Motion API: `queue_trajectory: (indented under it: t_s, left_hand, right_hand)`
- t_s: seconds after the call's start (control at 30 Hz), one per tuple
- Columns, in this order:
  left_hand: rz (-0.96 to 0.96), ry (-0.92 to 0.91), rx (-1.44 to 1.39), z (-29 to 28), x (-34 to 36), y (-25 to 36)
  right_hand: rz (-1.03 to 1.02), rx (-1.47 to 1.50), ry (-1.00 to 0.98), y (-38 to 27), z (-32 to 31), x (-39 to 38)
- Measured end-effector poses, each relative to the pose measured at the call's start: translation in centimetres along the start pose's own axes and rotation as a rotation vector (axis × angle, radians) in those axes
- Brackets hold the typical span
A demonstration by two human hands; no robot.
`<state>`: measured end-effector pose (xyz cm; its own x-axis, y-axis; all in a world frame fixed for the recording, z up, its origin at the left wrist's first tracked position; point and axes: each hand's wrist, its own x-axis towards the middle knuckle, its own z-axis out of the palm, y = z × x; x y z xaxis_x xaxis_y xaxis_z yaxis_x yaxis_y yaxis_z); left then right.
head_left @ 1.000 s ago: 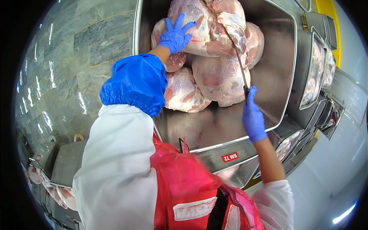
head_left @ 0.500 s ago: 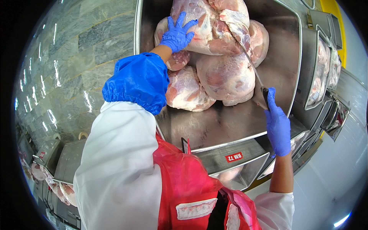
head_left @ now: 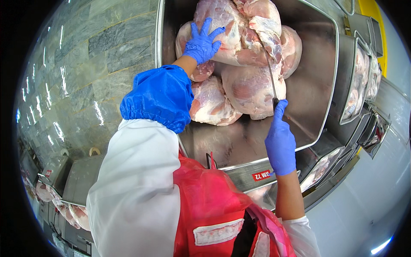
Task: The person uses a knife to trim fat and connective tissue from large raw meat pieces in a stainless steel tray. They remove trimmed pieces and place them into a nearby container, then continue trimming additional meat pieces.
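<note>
My left hand [head_left: 203, 43], in a blue glove, lies with spread fingers on the left side of a large raw piece of meat [head_left: 229, 34]. My right hand [head_left: 280, 141], gloved too, is closed around the dark handle of a long thin knife [head_left: 270, 77]. The blade points away from me, its tip at the loose flap of meat [head_left: 266, 32] on the right of that piece; the tip itself is hard to make out. Below lie more rounded pieces, among them a pale one [head_left: 250, 88] in the middle and another [head_left: 212, 105] to its left.
The meat sits in a deep metal bin [head_left: 314, 81]. More metal trays with meat [head_left: 359, 77] stand at the right, and others [head_left: 79, 216] at the lower left. A metal tub with a red label [head_left: 260, 175] is just below the bin's near edge. Tiled floor [head_left: 107, 43] stretches along the left.
My right hand has moved left and slightly nearer to me, and the knife now stands more upright in the view. My left hand stays spread on the same piece of meat.
</note>
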<state>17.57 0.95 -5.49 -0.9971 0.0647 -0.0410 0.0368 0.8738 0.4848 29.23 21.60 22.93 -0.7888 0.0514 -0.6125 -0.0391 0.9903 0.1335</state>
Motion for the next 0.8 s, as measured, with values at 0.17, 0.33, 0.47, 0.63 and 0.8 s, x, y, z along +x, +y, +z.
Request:
queue_trajectory:
  t_s: [0.17, 0.33, 0.47, 0.63, 0.8]
  left_hand:
    - [-0.007, -0.004, -0.017, -0.4, -0.1, 0.1]
    - [0.018, 0.03, -0.035, 0.0, -0.1, 0.1]
    - [0.04, 0.053, 0.017, 0.2, 0.2, -0.1]
    - [-0.004, -0.003, -0.031, -0.5, 0.3, -0.5]
    - [0.0, -0.018, -0.048, -0.2, 0.0, -0.4]
  right_hand:
    - [-0.055, 0.028, 0.007, 1.3, 2.4, 1.5]
    - [-0.095, 0.002, 0.101, 5.5, 6.4, 4.8]
    - [-0.095, 0.019, 0.087, 6.4, 5.8, 5.4]
    - [-0.133, -0.043, 0.028, 5.3, -1.1, 2.1]
    - [-0.093, 0.046, -0.055, 3.3, -4.6, 2.7]
